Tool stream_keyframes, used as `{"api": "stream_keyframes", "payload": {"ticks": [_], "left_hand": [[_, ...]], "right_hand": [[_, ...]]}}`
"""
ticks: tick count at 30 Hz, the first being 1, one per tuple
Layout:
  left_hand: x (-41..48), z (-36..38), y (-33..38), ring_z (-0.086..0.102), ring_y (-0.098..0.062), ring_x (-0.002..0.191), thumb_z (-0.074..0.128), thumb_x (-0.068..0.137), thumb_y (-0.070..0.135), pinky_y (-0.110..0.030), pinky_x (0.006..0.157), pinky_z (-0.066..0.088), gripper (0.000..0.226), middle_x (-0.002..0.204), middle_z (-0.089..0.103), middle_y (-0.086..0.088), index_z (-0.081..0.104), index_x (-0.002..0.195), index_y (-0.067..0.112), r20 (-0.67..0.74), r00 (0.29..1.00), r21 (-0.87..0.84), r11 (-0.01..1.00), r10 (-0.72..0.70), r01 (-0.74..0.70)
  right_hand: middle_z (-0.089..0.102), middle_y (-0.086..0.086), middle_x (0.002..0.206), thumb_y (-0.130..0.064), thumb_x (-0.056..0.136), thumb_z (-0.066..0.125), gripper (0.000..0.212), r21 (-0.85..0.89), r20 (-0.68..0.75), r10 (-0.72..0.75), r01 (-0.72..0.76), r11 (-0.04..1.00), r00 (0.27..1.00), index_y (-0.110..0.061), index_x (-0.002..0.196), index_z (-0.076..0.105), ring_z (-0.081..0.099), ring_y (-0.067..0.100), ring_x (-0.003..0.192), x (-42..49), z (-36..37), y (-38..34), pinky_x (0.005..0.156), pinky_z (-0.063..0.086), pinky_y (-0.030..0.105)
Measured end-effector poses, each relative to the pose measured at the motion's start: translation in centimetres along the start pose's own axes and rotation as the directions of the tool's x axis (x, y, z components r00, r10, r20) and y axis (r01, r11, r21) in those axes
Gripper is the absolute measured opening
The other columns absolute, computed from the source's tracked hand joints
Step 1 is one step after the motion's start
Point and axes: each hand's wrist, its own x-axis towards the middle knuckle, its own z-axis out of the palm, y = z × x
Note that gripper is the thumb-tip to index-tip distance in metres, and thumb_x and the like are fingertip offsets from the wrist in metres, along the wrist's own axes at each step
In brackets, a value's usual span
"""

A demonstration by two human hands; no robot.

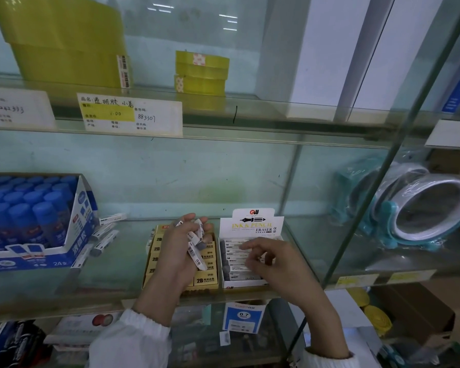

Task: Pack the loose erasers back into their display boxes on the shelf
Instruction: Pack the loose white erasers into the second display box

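Note:
My left hand is raised over the yellow 2B eraser box and grips a bunch of white-sleeved erasers. The white "Ink & Pencil Eraser" display box stands just right of it, with rows of erasers lying inside. My right hand hovers over that box, fingers curled and apart; whether a fingertip touches an eraser is hidden. Several loose erasers lie on the glass shelf to the left, beside the blue box.
A blue carton of glue sticks fills the shelf's left. Yellow tape rolls sit on the shelf above, behind price labels. A glass divider stands to the right, with teal tape dispensers beyond it.

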Motion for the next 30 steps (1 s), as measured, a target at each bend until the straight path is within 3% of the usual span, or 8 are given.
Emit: {"api": "stream_keyframes", "payload": {"ticks": [4,10,15,18,21,25,30], "left_hand": [[-0.1,0.09,0.03,0.063,-0.015,0.056,0.044,0.091,-0.013,-0.023,0.045,0.044,0.027,0.094,0.065,-0.018,0.055,0.107,0.006,-0.005,1.0,-0.003,1.0,0.002,-0.002],[-0.13,0.15,0.01,0.061,-0.019,0.064,0.044,0.09,-0.014,-0.023,0.045,0.045,0.031,0.097,0.063,-0.019,0.054,0.112,0.006,-0.006,1.0,-0.006,1.0,-0.003,0.003],[0.02,0.04,-0.09,0.062,-0.017,0.061,0.045,0.09,-0.013,-0.024,0.045,0.045,0.031,0.099,0.063,-0.019,0.054,0.113,0.006,-0.004,1.0,0.006,1.0,-0.002,0.002],[0.05,0.03,-0.07,0.063,-0.017,0.059,0.045,0.09,-0.014,-0.024,0.044,0.045,0.032,0.099,0.063,-0.019,0.054,0.114,0.006,0.002,1.0,0.002,1.0,-0.003,0.003],[0.07,0.03,-0.09,0.065,-0.015,0.056,0.046,0.091,-0.013,-0.023,0.044,0.046,0.031,0.098,0.064,-0.019,0.054,0.114,0.005,0.002,1.0,-0.006,1.0,-0.01,0.01],[0.02,-0.05,-0.04,0.065,-0.015,0.055,0.046,0.09,-0.014,-0.024,0.044,0.045,0.032,0.096,0.064,-0.019,0.054,0.115,0.005,0.009,1.0,-0.018,1.0,-0.01,0.01],[0.01,0.03,-0.07,0.065,-0.015,0.055,0.046,0.09,-0.014,-0.023,0.044,0.045,0.03,0.095,0.064,-0.019,0.055,0.111,0.004,0.015,1.0,-0.021,1.0,-0.011,0.012]], "right_hand": [[0.062,-0.028,0.087,-0.018,0.092,0.063,0.018,-0.025,-0.017,-0.037,0.036,0.999,0.999,-0.03,0.101,0.074,0.053,-0.017,0.08,0.09,0.77,0.03,0.064,0.041,0.005],[0.068,-0.019,0.081,-0.031,0.084,0.073,0.008,0.024,0.029,-0.077,0.076,0.997,0.997,-0.032,0.092,0.074,0.058,-0.004,0.073,-0.13,0.92,0.05,0.064,0.044,0.013],[0.069,-0.014,0.081,-0.017,0.083,0.075,0.011,0.064,0.049,-0.077,0.074,0.995,0.996,-0.027,0.087,0.076,0.059,0.001,0.079,-0.08,0.44,0.21,0.068,0.047,0.013],[0.069,-0.015,0.086,-0.027,0.081,0.077,0.016,0.025,0.126,-0.07,0.068,0.997,0.99,-0.033,0.096,0.074,0.058,-0.005,0.082,-0.02,0.48,0.0,0.068,0.046,0.013],[0.068,-0.015,0.09,-0.029,0.079,0.078,0.022,0.01,0.171,-0.048,0.047,0.999,0.984,-0.034,0.1,0.074,0.06,0.003,0.085,0.28,0.5,0.15,0.073,0.051,0.021],[0.064,-0.015,0.086,-0.021,0.081,0.077,0.017,0.011,0.191,-0.061,0.06,0.998,0.98,-0.034,0.091,0.074,0.056,0.001,0.081,0.48,0.4,-0.26,0.069,0.042,0.016],[0.064,-0.011,0.091,-0.018,0.081,0.077,0.018,0.006,0.146,-0.091,0.091,0.996,0.985,-0.035,0.084,0.07,0.059,0.006,0.085,0.49,0.35,-0.31,0.074,0.051,0.023]]}}
